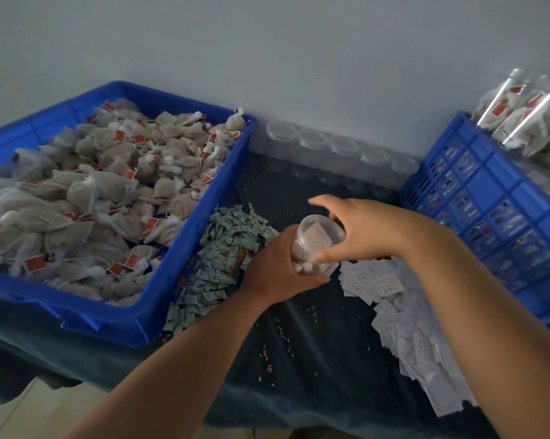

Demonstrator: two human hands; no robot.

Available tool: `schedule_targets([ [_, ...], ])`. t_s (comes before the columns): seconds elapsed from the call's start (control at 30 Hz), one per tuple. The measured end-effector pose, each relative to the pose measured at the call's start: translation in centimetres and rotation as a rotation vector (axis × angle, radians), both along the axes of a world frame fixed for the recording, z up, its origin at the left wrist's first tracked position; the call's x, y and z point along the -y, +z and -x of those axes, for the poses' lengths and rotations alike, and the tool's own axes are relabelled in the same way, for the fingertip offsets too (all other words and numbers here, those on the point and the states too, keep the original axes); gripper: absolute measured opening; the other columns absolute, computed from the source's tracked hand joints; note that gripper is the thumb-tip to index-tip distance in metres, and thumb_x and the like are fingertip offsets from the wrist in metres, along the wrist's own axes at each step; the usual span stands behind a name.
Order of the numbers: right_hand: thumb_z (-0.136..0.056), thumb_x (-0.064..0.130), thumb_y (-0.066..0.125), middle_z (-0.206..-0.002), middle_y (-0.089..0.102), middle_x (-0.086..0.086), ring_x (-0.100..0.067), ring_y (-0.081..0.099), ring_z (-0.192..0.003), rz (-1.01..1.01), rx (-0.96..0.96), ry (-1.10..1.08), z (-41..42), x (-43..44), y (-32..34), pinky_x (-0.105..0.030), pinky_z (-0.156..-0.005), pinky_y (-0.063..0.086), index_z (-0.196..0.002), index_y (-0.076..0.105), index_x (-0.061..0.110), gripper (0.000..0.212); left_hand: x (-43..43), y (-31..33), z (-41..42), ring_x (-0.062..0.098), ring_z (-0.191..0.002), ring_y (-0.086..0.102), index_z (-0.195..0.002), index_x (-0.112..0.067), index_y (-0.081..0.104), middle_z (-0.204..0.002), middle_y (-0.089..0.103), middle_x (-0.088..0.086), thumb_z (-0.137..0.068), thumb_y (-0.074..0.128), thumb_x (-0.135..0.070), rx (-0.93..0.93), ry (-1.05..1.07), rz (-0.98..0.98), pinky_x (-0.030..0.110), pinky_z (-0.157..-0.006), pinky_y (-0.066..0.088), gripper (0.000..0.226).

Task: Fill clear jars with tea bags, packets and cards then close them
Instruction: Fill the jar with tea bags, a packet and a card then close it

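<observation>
In left hand [280, 268], jar [320, 239], perhaps lidded

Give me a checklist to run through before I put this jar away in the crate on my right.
1. Grip: left hand grips the jar round its lower half: ok.
2. Tea bags in the jar: several show at its bottom: ok.
3. Card inside: a white one shows near the top: ok.
4. One of the green packets inside: cannot tell.
5. Top sealed: right hand curls round the jar's top, hiding the rim: cannot tell.
6. Room in the blue crate: only its side wall shows clearly: cannot tell.
</observation>
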State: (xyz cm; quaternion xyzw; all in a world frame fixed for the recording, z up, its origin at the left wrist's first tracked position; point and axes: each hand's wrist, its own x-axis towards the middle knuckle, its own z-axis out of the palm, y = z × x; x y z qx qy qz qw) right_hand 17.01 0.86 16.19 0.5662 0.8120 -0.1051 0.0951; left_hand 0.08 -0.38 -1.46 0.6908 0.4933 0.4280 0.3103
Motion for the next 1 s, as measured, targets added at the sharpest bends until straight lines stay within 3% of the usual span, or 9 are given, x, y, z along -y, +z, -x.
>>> schedule_targets([
  [0.1, -0.069, 0.075, 0.083, -0.135, 0.057, 0.018, -0.011, 0.060, -0.114, -0.060, 0.036, 0.127, -0.1, 0.2, -0.8, -0.033, -0.087, 0.053, -0.152, 0.038, 0.052, 0.096, 0.0, -0.1, 0.1, -0.006, -0.094, 0.068, -0.128, -0.053, 0.049, -0.112, 0.067, -0.028, -0.059, 0.091, -0.070, 0.005, 0.002, 0.010, 0.031, -0.074, 0.062, 0.082],
  [0.17, -0.071, 0.094, 0.063, -0.111, 0.063, 0.013, -0.012, 0.064, -0.093, -0.229, 0.109, 0.091, 0.8, 0.7, -1.9, -0.035, -0.074, 0.056, -0.135, 0.051, 0.040, 0.085, 0.0, -0.1, 0.1, -0.005, -0.096, 0.069, -0.128, -0.051, 0.051, -0.113, 0.069, -0.027, -0.061, 0.092, -0.065, 0.026, -0.018, 0.017, 0.035, -0.077, 0.063, 0.080],
  [0.23, -0.072, 0.107, 0.029, -0.089, 0.063, 0.007, -0.014, 0.062, -0.074, -0.347, 0.193, 0.024, 1.7, 0.9, -2.7, -0.035, -0.060, 0.054, -0.120, 0.050, 0.026, 0.096, 0.1, 0.0, 0.0, -0.006, -0.095, 0.069, -0.126, -0.054, 0.050, -0.113, 0.069, -0.029, -0.062, 0.092, -0.066, 0.011, -0.037, 0.018, 0.036, -0.077, 0.064, 0.078],
  [0.33, -0.071, 0.107, 0.002, -0.090, 0.068, 0.002, -0.018, 0.067, -0.077, -0.328, 0.206, -0.032, 2.4, 0.6, -2.7, -0.035, -0.061, 0.053, -0.130, 0.051, 0.020, 0.116, 0.2, 0.3, 0.0, -0.011, -0.092, 0.066, -0.122, -0.058, 0.045, -0.106, 0.068, -0.029, -0.059, 0.090, -0.074, -0.039, -0.007, 0.040, 0.031, -0.075, 0.062, 0.079],
  [0.43, -0.070, 0.106, 0.037, -0.144, 0.057, 0.005, -0.021, 0.064, -0.120, -0.109, 0.216, 0.072, 2.4, 0.1, -1.4, -0.043, -0.088, 0.057, -0.161, 0.027, 0.045, 0.110, 0.2, 0.3, 0.2, -0.008, -0.098, 0.068, -0.129, -0.053, 0.049, -0.113, 0.070, -0.027, -0.062, 0.092, -0.067, 0.012, -0.051, 0.041, 0.033, -0.081, 0.062, 0.081],
  [0.57, -0.078, 0.059, 0.087, -0.147, 0.048, 0.018, -0.011, 0.058, -0.120, 0.056, 0.127, 0.236, 0.8, -0.9, -0.6, -0.034, -0.094, 0.056, -0.160, 0.022, 0.062, 0.105, 0.3, 0.5, 0.1, -0.006, -0.091, 0.070, -0.125, -0.055, 0.050, -0.110, 0.070, -0.030, -0.063, 0.091, -0.067, 0.030, -0.035, 0.052, 0.030, -0.077, 0.062, 0.074],
  [0.63, -0.076, 0.053, 0.092, -0.153, 0.047, 0.022, -0.008, 0.056, -0.126, 0.080, 0.050, 0.236, -0.1, -1.3, -0.8, -0.030, -0.096, 0.052, -0.159, 0.023, 0.064, 0.107, 0.3, 0.5, 0.0, -0.005, -0.089, 0.071, -0.122, -0.056, 0.051, -0.109, 0.070, -0.032, -0.064, 0.089, -0.069, 0.033, -0.022, 0.052, 0.024, -0.075, 0.061, 0.071],
  [0.77, -0.074, 0.071, 0.083, -0.141, 0.062, 0.017, -0.010, 0.060, -0.118, -0.107, 0.104, 0.340, -0.4, -1.6, -1.6, -0.028, -0.085, 0.047, -0.156, 0.029, 0.057, 0.100, 0.2, 0.2, 0.2, -0.003, -0.085, 0.071, -0.121, -0.053, 0.053, -0.105, 0.070, -0.032, -0.063, 0.092, -0.063, 0.040, -0.024, 0.035, 0.011, -0.068, 0.055, 0.071],
  [1.0, -0.064, 0.091, 0.065, -0.110, 0.070, 0.014, -0.011, 0.063, -0.093, -0.143, 0.135, 0.337, -0.3, -1.7, -1.6, -0.039, -0.080, 0.060, -0.145, 0.038, 0.052, 0.094, -0.2, -0.4, 0.0, -0.005, -0.091, 0.072, -0.127, -0.049, 0.055, -0.105, 0.073, -0.028, -0.061, 0.094, -0.062, 0.030, -0.027, 0.020, 0.026, -0.078, 0.063, 0.078],
])
